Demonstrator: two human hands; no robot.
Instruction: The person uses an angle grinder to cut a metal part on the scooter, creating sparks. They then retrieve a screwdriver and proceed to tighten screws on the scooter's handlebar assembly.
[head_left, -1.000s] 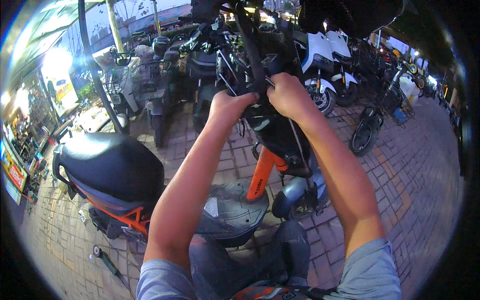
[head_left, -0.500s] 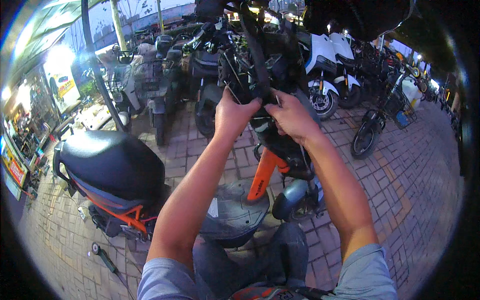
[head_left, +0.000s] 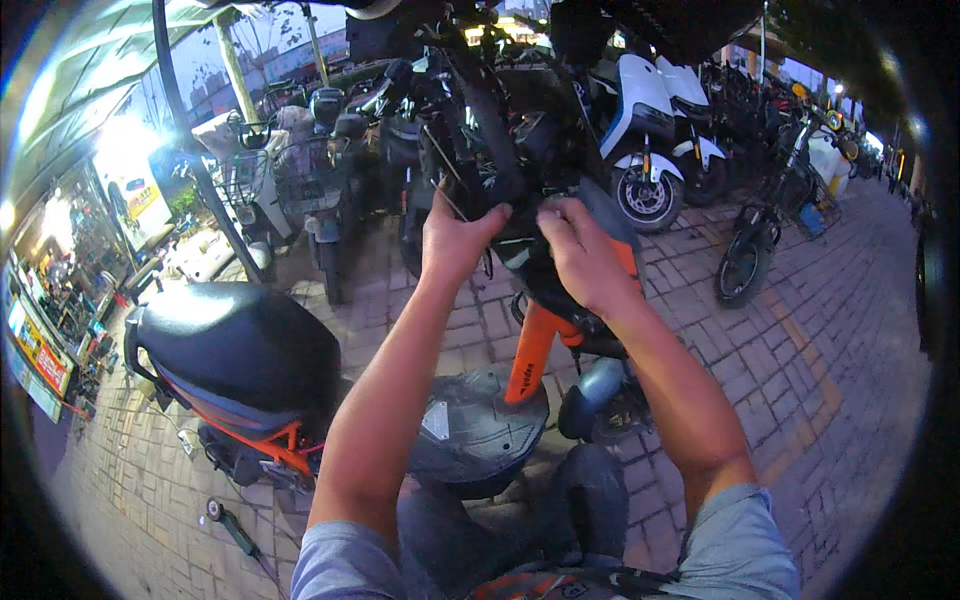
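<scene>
An electric scooter with a black seat (head_left: 235, 350) and an orange stem (head_left: 535, 350) stands before me. My left hand (head_left: 460, 238) is closed at its dark upper front, the thumb reaching right against a black part (head_left: 518, 250). A thin pale rod (head_left: 442, 157) sticks up from this hand; its fingers are partly hidden. Just to the right, my right hand (head_left: 585, 255) has its fingers curled at the same black part. What they pinch is hidden. Below the hands lies the scooter's black footboard (head_left: 480, 430).
A green and black power tool (head_left: 235, 530) lies on the paving (head_left: 770, 400) at lower left. Parked at the back are a white scooter (head_left: 635, 110), a bike with a basket (head_left: 750, 255) and several others. A post (head_left: 190, 140) rises at left near a lit stall.
The view has shifted slightly, so the scooter sits a little further right. My right hand's fingers have curled in more; a thin strip seen by them earlier no longer shows.
</scene>
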